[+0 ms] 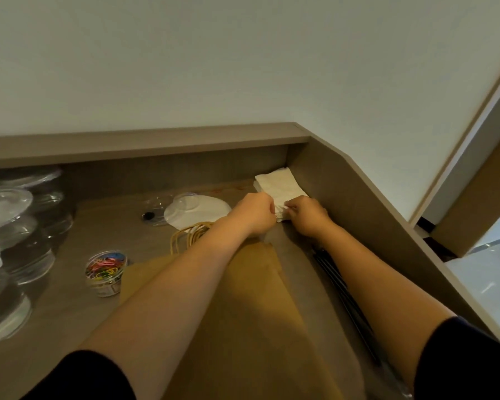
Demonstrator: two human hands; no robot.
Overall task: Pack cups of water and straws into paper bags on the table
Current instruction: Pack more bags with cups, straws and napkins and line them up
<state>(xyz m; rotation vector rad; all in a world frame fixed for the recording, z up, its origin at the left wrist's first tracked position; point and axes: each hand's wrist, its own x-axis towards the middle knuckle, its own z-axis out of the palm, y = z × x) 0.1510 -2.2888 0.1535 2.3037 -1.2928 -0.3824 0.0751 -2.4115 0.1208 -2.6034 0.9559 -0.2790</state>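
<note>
- Across the near middle of the table [70,298], flat brown paper bags [243,298] lie stacked under both forearms; they are folded shut, with nothing in them, and their twisted paper handles [185,235] loop out past the far end.
- Along the left edge stand clear plastic cups [15,226] with domed lids, close together; they look to hold water, though the blur makes the level hard to read.
- Against the right-hand wall of the table, a bundle of dark straws [341,287] lies lengthwise just beside the bags, partly hidden under the right forearm.
- Up in the far right corner sits a stack of white napkins [280,186], its near edge touched by both hands.
- Beyond the bag handles lies a white disc-shaped lid or plate [202,215], with a small clear lid [186,200] resting on its far left part and another clear piece with a dark spot just to its left.
- Left of the bags stands a small clear tub [106,274], open at the top and filled with coloured paper clips.
- At the napkins' near edge, the left hand [254,212] has its fingers curled, pinching the top sheets.
- Just to the right, the right hand [306,215] has its fingertips pressed together on the same edge, pinching the napkin paper; the two hands are near each other but not touching.
</note>
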